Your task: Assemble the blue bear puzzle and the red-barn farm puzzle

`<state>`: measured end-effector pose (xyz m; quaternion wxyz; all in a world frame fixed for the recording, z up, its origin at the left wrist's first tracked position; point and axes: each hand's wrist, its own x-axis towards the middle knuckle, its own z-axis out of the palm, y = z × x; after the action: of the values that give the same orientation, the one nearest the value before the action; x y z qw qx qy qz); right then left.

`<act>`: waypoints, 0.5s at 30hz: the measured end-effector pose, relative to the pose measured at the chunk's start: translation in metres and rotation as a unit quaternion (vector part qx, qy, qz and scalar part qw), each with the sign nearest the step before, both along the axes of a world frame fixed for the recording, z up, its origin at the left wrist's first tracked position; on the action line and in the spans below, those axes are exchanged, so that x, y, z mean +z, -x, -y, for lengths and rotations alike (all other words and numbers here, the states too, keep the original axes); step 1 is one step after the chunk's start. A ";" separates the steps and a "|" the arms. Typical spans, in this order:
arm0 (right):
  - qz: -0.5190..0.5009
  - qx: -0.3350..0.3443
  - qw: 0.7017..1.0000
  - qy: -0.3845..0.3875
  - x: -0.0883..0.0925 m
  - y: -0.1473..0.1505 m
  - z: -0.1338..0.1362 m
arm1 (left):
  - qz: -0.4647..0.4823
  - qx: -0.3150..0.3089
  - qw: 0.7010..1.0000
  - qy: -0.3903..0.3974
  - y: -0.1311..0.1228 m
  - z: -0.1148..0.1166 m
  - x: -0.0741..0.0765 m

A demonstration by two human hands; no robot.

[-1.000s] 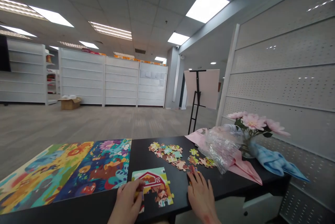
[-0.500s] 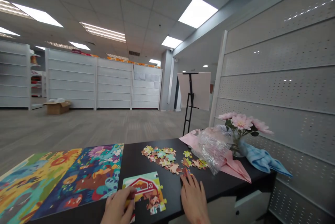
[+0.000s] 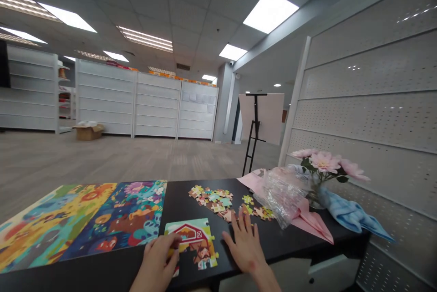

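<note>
**A:** What do we have low in the frame?

**B:** We see two bare hands at a black desk (image 3: 179, 201). The left hand (image 3: 157, 255) curls over the left edge of a part-built barn jigsaw puzzle (image 3: 201, 242), which lies at lower centre. We cannot tell whether its grip closes on a piece.

**A:** And the right hand (image 3: 246, 248)?

**B:** Its grip is open, with the fingers spread and reaching just beside the loose jigsaw pieces (image 3: 210, 200), which are scattered mid-desk above the puzzle.

**A:** What lies around them?

**B:** At the left of the desk we find a brightly patterned printed panel (image 3: 112, 219). To the right, a crumpled clear plastic bag (image 3: 283, 196) sits over a pink sheet (image 3: 314, 228), beside a glass vase of pink flowers (image 3: 322, 164). A blue cloth (image 3: 351, 217) trails toward the right edge of the desk.
</note>
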<state>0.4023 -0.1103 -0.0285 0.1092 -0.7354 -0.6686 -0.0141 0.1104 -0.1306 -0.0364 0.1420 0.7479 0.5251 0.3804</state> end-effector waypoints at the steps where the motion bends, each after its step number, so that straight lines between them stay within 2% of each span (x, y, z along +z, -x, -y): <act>1: -0.001 0.016 1.000 0.004 0.002 0.003 -0.006 | -0.001 0.002 1.000 0.003 -0.001 0.001 0.001; 6: -0.014 0.062 0.998 0.017 0.008 0.022 -0.029 | -0.013 -0.006 1.000 0.010 0.000 -0.001 0.000; 12: -0.057 0.077 0.990 -0.102 0.009 0.029 -0.022 | -0.020 -0.022 1.000 0.002 0.006 -0.012 -0.016; 15: -0.076 0.090 0.985 -0.129 0.013 0.028 -0.016 | -0.024 -0.017 1.000 -0.003 0.008 -0.015 -0.021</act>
<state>0.3745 -0.0938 -0.0160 0.2548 -0.6509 -0.7143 -0.0342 0.1021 -0.1160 -0.0573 0.1340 0.7662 0.5140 0.3617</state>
